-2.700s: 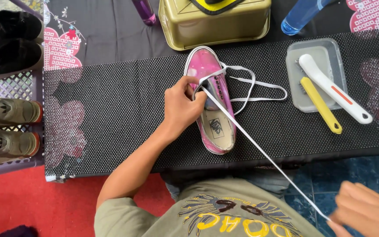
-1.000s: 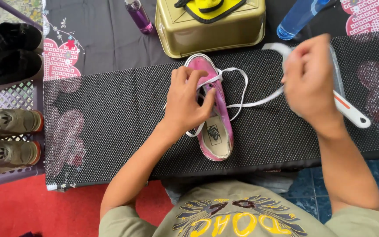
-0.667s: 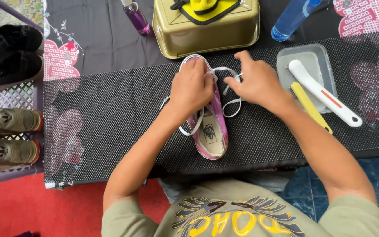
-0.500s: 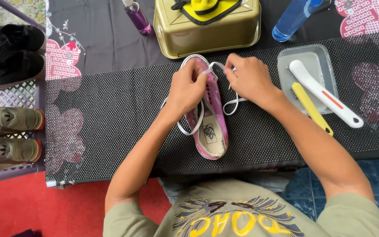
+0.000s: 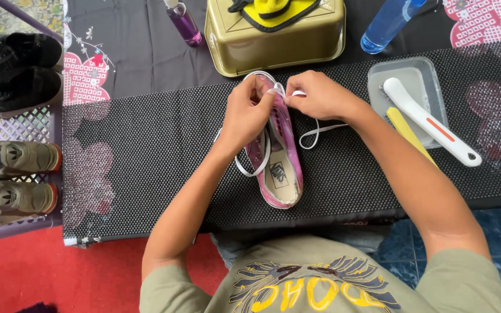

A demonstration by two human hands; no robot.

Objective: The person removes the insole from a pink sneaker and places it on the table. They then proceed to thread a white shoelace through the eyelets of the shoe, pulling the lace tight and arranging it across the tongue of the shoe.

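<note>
Right at the toe end of the pink canvas sneaker (image 5: 278,152) both hands meet, and that is the relation that matters: the shoe lies with its long axis running away from the person, heel opening nearest the body and white rubber toe cap pointing toward the gold plastic basin (image 5: 273,36), so the eyelets being worked sit at the far end, directly under the fingertips. The left hand (image 5: 249,113) is curled over the shoe's left side, its fingers closed in a pinch on the flat white shoelace (image 5: 314,134) near the toe, while a slack loop of that lace hangs out past the wrist. The right hand (image 5: 314,95) comes in from the other side, fingers likewise closed around the lace at the same spot, touching or almost touching the left; another loop trails loose on the mat to the right of the shoe. Neither hand is plainly nearer, since both are at the toe. The sneaker's cloth looks soft and mottled, its insole pale and smooth. It rests on a black non-slip mesh mat (image 5: 146,145) with a dotted, grippy weave, laid over a dark flowered tablecloth (image 5: 140,46). To the right, well apart from the hands, a clear shallow tray (image 5: 416,75) holds a white hard-plastic brush handle (image 5: 433,122) and a yellow one (image 5: 407,130) beside it.
</note>
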